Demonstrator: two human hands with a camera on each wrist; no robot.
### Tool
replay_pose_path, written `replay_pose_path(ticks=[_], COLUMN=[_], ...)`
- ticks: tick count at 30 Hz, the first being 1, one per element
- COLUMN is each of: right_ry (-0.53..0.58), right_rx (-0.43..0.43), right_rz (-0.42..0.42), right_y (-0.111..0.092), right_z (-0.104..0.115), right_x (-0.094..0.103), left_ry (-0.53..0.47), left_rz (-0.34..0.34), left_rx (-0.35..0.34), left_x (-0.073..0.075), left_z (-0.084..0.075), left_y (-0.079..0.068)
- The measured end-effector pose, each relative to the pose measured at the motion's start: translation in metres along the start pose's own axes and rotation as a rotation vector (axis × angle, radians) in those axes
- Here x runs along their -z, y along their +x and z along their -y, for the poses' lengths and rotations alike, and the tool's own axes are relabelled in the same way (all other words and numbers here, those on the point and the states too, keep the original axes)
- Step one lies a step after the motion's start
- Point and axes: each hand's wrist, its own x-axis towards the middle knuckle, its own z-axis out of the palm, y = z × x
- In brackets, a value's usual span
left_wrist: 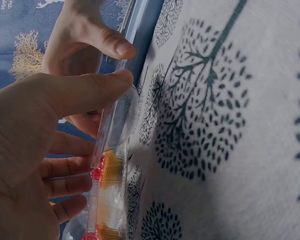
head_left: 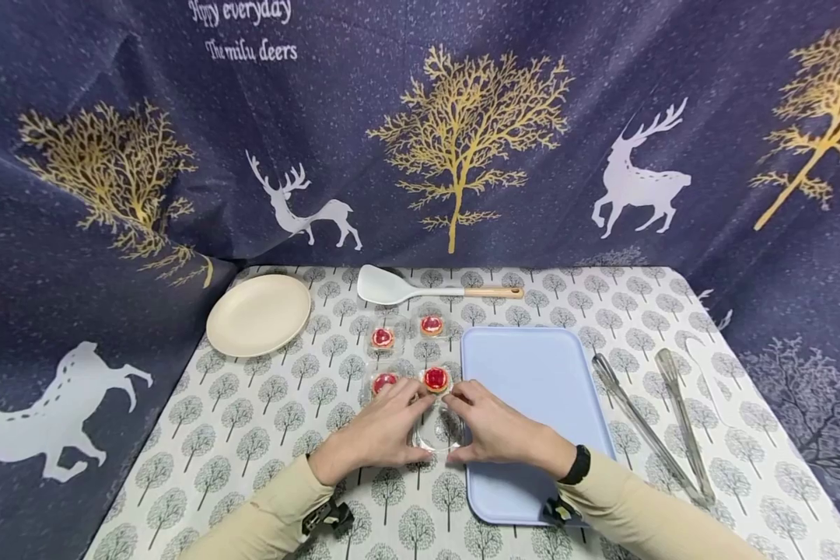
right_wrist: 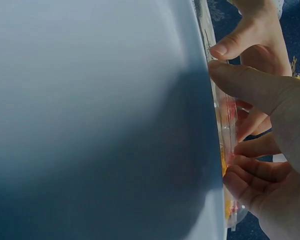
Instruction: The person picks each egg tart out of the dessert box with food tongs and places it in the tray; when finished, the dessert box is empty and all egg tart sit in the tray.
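Note:
In the head view, both hands are at the near clear plastic clamshell box [head_left: 437,429], whose open, domed lid section lies nearest the person. My left hand [head_left: 385,424] holds its left edge; the thumb [left_wrist: 102,90] lies along the near part, the other fingers by the tart side. From the right, my right hand [head_left: 500,426] grips the opposite edge, its fingers [right_wrist: 255,172] bent at the box. A red-topped tart [head_left: 435,379] sits just beyond the fingertips. Another red tart [head_left: 385,383] lies left of it, partly hidden by the left hand.
Farther back are two more red tarts in clear packaging, a left tart [head_left: 383,337] and a right tart [head_left: 432,325]. A blue tray [head_left: 532,389] lies right, partly under the right forearm. Around are a cream plate [head_left: 259,315], a white spatula [head_left: 388,286] and metal tongs [head_left: 644,420].

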Motion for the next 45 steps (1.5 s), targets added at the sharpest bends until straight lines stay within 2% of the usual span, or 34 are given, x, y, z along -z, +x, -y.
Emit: replay_pose_path(ticks=[6,14,23,30,40,45], right_ry=[0.054,0.097,0.08,0.123,0.151,0.182], right_rx=[-0.026,-0.1,-0.073,-0.083,-0.137,-0.156], right_rz=[0.001,0.038,-0.064,-0.132,-0.199,-0.217], right_y=[-0.002,0.0,0.01,0.02,0.035,0.042], right_z=[-0.001,-0.005,-0.016,-0.024,-0.038,-0.045], right_x=[0.001,0.008,0.013,0.019,0.025,0.026], left_ry=[0.0,-0.058,-0.058,-0.058,-0.055,-0.049], left_rz=[0.02,-0.003,-0.039,-0.067,-0.129,-0.136], left_rx=[0.006,-0.01,0.011,0.01,0.014,0.025], left_x=[0.001,0.003,0.011,0.015,0.016,0.021], left_z=[0.001,0.006,0.017,0.023,0.036,0.042], left_y=[-0.002,-0.002,0.002,0.009,0.026,0.032])
